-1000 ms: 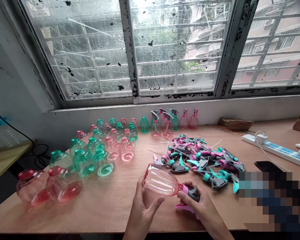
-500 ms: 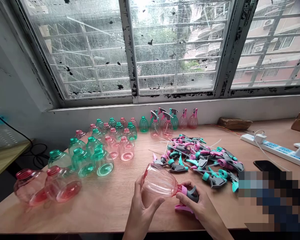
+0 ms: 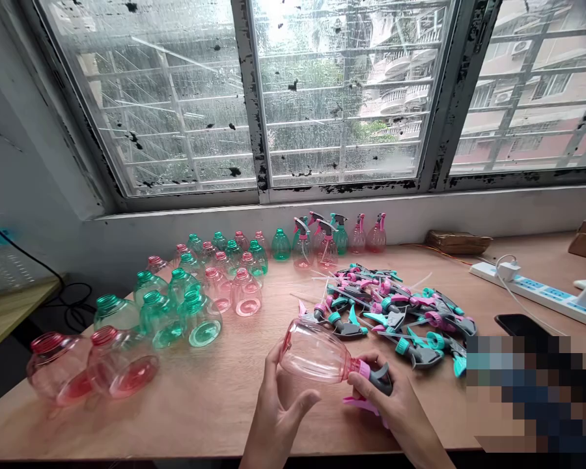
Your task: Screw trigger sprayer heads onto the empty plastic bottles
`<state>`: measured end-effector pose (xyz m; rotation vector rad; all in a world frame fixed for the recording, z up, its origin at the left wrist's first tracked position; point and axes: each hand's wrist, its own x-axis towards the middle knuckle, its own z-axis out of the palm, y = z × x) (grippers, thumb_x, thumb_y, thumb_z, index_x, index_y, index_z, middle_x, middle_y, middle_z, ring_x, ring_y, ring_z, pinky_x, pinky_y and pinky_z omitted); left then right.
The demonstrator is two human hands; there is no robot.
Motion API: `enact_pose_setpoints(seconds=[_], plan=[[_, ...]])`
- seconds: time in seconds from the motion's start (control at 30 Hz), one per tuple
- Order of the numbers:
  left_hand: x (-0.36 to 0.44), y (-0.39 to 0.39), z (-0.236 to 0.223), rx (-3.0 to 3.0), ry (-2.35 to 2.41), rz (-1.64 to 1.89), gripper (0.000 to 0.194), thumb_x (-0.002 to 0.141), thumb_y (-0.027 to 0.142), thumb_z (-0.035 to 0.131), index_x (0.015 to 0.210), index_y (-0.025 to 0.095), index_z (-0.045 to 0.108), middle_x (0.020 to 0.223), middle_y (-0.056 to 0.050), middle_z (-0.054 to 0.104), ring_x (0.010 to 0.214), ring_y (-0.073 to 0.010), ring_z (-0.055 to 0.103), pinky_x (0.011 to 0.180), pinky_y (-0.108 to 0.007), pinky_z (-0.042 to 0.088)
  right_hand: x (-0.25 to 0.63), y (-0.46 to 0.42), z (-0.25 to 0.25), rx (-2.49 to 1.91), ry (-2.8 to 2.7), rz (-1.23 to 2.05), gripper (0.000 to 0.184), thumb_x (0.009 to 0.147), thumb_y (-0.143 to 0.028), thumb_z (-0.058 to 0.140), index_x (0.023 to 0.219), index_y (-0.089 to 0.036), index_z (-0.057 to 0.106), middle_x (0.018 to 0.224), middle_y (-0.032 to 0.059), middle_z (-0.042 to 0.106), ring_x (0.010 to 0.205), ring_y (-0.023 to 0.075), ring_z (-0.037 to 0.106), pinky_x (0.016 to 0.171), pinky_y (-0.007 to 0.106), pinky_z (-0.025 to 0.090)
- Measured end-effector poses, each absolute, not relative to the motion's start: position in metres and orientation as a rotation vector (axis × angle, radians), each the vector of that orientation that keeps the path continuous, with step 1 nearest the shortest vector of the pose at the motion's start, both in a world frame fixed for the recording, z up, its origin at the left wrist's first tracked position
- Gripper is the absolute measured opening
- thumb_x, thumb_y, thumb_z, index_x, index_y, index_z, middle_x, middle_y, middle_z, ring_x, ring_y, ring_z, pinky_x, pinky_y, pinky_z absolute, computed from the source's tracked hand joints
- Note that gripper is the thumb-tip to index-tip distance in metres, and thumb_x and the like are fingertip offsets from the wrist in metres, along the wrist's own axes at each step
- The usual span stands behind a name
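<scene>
Near the table's [image 3: 215, 404] front edge, you hold a clear pink plastic bottle [image 3: 315, 352] sideways, its neck toward the right edge. Your right hand [image 3: 395, 398] is closed around a grey-and-pink plastic spray head [image 3: 381, 380] at that neck. Your left hand [image 3: 277, 413] curves wide at the base, thumb apart; with its fingers partly hidden, I cannot tell whether it grips. Beyond lies a heap of grey, pink and teal plastic spray heads [image 3: 393, 319]; capless pink and green plastic bottles [image 3: 200, 312] stand toward the left edge.
</scene>
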<state>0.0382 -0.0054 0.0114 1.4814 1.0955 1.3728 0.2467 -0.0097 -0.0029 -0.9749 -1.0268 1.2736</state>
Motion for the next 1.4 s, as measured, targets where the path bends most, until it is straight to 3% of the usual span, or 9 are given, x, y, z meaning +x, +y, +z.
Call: enact_pose_setpoints(seconds=[0.13, 0.33, 0.53, 0.67, 0.83, 1.07, 1.2, 1.4], plan=[[0.042, -0.004, 0.013, 1.312, 1.067, 1.404, 0.056, 0.088, 0.049, 0.070, 0.135, 0.024, 0.051, 0.144, -0.012, 0.060, 0.140, -0.0333, 0.051, 0.116, -0.044, 0.040, 0.246, -0.011, -0.002, -0.990, -1.026, 1.278, 0.036, 0.078, -0.045, 0.084, 0.093, -0.019, 0.065, 0.070, -0.0030, 0.063, 0.065, 0.0166, 0.060, 0.065, 0.036, 0.065], [0.036, 0.002, 0.007, 1.487, 1.135, 1.439, 0.056, 0.088, 0.043, 0.073, 0.138, 0.028, 0.055, 0.152, -0.008, 0.051, 0.146, -0.0312, 0.041, 0.124, -0.043, 0.026, 0.248, -0.007, -0.005, -1.017, -1.058, 1.207, 0.039, 0.080, -0.050, 0.081, 0.094, -0.017, 0.065, 0.064, -0.0012, 0.066, 0.060, 0.0171, 0.062, 0.062, 0.033, 0.061], [0.033, 0.002, 0.002, 1.392, 1.083, 1.376, 0.066, 0.080, 0.047, 0.079, 0.136, 0.026, 0.051, 0.144, -0.012, 0.058, 0.140, -0.0338, 0.048, 0.117, -0.045, 0.038, 0.247, -0.009, -0.003, -1.030, -1.056, 1.243, 0.039, 0.078, -0.049, 0.083, 0.093, -0.018, 0.065, 0.068, -0.0021, 0.065, 0.062, 0.0166, 0.061, 0.061, 0.032, 0.063], [0.037, 0.000, 0.002, 1.257, 1.117, 1.464, 0.064, 0.078, 0.050, 0.080, 0.129, 0.022, 0.053, 0.139, -0.014, 0.062, 0.137, -0.0351, 0.052, 0.117, -0.046, 0.037, 0.244, -0.013, 0.003, -1.022, -1.058, 1.322, 0.038, 0.076, -0.046, 0.085, 0.094, -0.018, 0.066, 0.071, -0.0029, 0.064, 0.065, 0.0161, 0.062, 0.062, 0.032, 0.065], [0.040, 0.000, 0.006, 1.348, 1.066, 1.450, 0.062, 0.082, 0.043, 0.077, 0.138, 0.030, 0.054, 0.151, -0.009, 0.053, 0.141, -0.0331, 0.047, 0.119, -0.046, 0.036, 0.247, -0.011, 0.000, -1.023, -1.075, 1.254, 0.036, 0.079, -0.047, 0.083, 0.090, -0.017, 0.066, 0.067, -0.0019, 0.068, 0.059, 0.0138, 0.062, 0.059, 0.026, 0.062], [0.036, 0.002, 0.005, 1.474, 1.143, 1.464, 0.064, 0.080, 0.038, 0.081, 0.138, 0.032, 0.057, 0.146, -0.006, 0.057, 0.139, -0.0334, 0.050, 0.120, -0.047, 0.035, 0.246, -0.010, -0.002, -1.011, -1.008, 1.311, 0.037, 0.079, -0.045, 0.084, 0.095, -0.018, 0.065, 0.070, -0.0022, 0.065, 0.067, 0.0175, 0.064, 0.066, 0.038, 0.067], [0.038, 0.000, 0.007, 1.419, 1.121, 1.448, 0.072, 0.078, 0.042, 0.082, 0.141, 0.029, 0.052, 0.146, -0.008, 0.058, 0.142, -0.0336, 0.047, 0.120, -0.044, 0.036, 0.244, -0.010, 0.001, -1.017, -1.035, 1.302, 0.038, 0.075, -0.045, 0.087, 0.093, -0.018, 0.067, 0.076, -0.0023, 0.064, 0.068, 0.0164, 0.062, 0.064, 0.035, 0.067], [0.036, 0.002, 0.006, 1.400, 1.093, 1.429, 0.062, 0.086, 0.044, 0.074, 0.142, 0.030, 0.052, 0.151, -0.008, 0.054, 0.145, -0.0325, 0.044, 0.119, -0.044, 0.036, 0.245, -0.010, -0.001, -0.997, -1.046, 1.333, 0.037, 0.077, -0.047, 0.084, 0.094, -0.018, 0.067, 0.072, -0.0026, 0.064, 0.067, 0.0172, 0.063, 0.064, 0.039, 0.068]])
